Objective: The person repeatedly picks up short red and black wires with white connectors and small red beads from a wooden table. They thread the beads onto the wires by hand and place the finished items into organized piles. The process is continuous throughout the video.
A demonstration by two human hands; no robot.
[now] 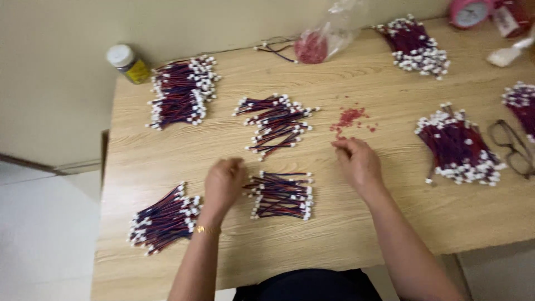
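Observation:
My left hand rests curled on the wooden table, its fingers touching the left end of a small pile of red-and-blue wires with white connectors. Whether it grips a wire is unclear. My right hand lies just below a scatter of tiny red pieces, fingertips pinched together near them. A looser pile of the same wires lies above and between my hands.
More wire bundles lie at the front left, back left, back right, right and far right edge. A clear bag with red pieces, a yellow jar, glasses and a pink clock stand around.

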